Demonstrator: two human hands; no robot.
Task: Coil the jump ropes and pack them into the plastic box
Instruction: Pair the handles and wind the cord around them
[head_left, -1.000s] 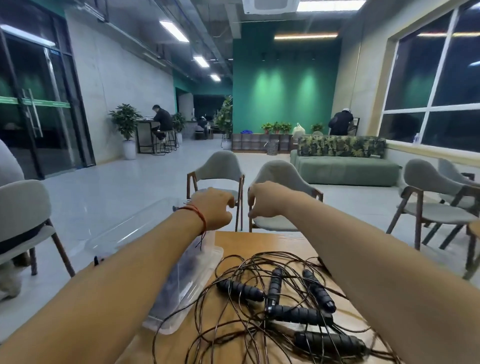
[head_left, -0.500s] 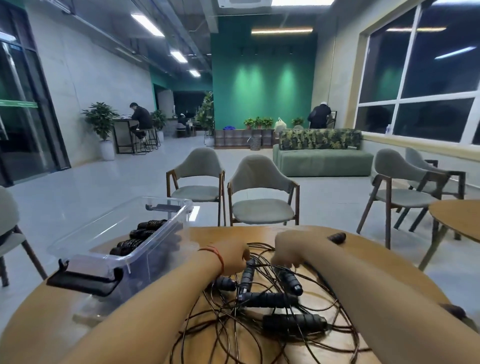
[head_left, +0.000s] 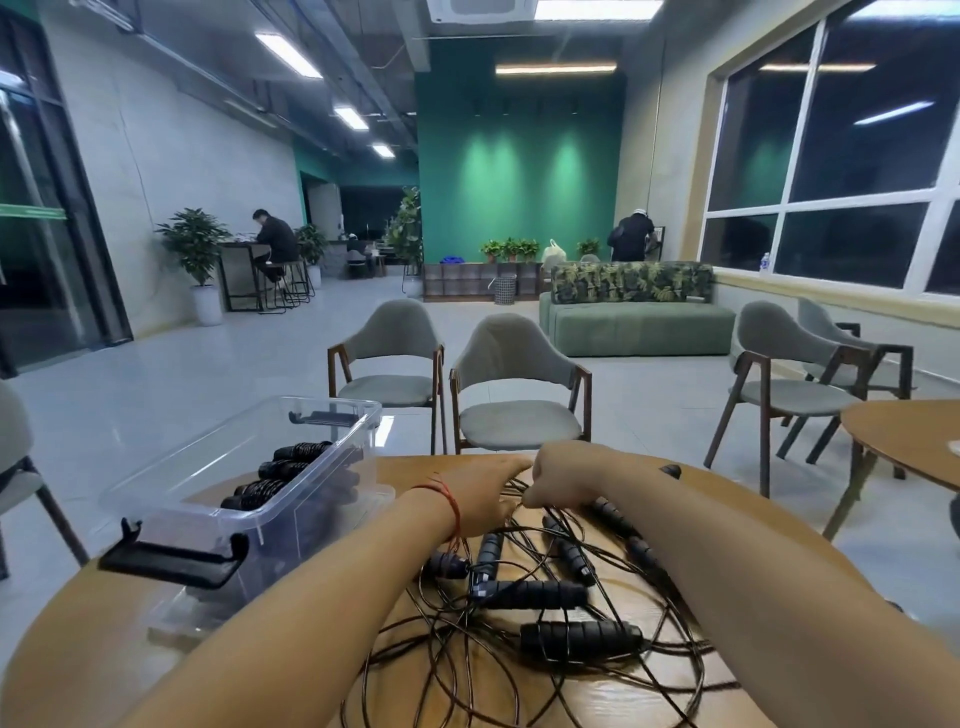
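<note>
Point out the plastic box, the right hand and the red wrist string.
plastic box (head_left: 311, 467), head view, right rim.
right hand (head_left: 558, 475), head view, back of hand.
red wrist string (head_left: 450, 500), head view, over left wrist.

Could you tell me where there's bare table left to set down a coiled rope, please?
Bare wood shows on the table near-left, between the plastic box and the near rim, and at the far edge between the box and the left hand. The centre and near right are crowded with tangled jump ropes.

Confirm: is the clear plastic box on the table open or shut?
Open. The clear plastic box has no lid on top; black ridged jump-rope handles show inside over its rim.
</note>
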